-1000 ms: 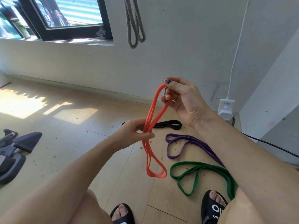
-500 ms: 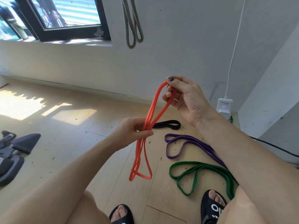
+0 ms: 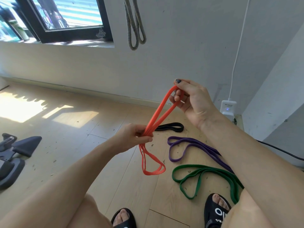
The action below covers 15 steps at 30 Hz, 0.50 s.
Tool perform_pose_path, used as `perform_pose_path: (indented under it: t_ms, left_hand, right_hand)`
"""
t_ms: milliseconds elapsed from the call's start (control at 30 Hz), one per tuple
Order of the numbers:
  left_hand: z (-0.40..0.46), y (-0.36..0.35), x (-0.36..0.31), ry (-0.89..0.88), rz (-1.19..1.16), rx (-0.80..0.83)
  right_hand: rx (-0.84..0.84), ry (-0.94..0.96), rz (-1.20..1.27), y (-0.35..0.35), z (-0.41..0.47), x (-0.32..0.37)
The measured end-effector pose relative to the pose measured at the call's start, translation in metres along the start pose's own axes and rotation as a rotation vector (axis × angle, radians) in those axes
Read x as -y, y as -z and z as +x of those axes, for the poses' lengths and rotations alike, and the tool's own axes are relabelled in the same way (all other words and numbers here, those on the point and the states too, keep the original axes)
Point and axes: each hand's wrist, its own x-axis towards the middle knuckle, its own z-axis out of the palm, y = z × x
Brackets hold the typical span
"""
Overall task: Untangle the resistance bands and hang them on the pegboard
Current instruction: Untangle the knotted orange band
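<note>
An orange resistance band (image 3: 158, 112) is folded double and stretched between my hands above the floor. My right hand (image 3: 191, 100) pinches its upper loop at chest height. My left hand (image 3: 134, 136) grips the bunched strands lower down, and the band's loose loops (image 3: 153, 163) dangle below it. On the wooden floor lie a purple band (image 3: 190, 148), a green band (image 3: 205, 177) and a black band (image 3: 172, 126). A grey band (image 3: 134, 23) hangs on the wall above; its hook is out of frame.
A white charger (image 3: 227, 108) with a cable sits by the wall at right, and a black cable (image 3: 279, 151) crosses the floor. Dark exercise gear (image 3: 14, 152) lies at left. My sandalled feet (image 3: 217, 211) stand near the green band. A window (image 3: 65, 15) is upper left.
The dangling orange loops swung left, then back to the right under my left hand. Both hands have kept their hold and barely shifted.
</note>
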Motion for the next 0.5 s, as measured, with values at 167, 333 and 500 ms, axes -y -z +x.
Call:
perform_pose_path:
  t_ms: [167, 333, 500]
  left_hand:
    - [-0.003, 0.004, 0.001, 0.008, 0.005, -0.018]
    - [-0.008, 0.012, 0.009, 0.006, 0.208, -0.014]
    - [-0.011, 0.025, -0.004, -0.037, 0.184, -0.146]
  right_hand:
    - [-0.045, -0.012, 0.031, 0.006, 0.002, 0.002]
    - [-0.162, -0.058, 0.061, 0.028, 0.016, -0.001]
    - [-0.264, -0.211, -0.087, 0.074, 0.027, -0.020]
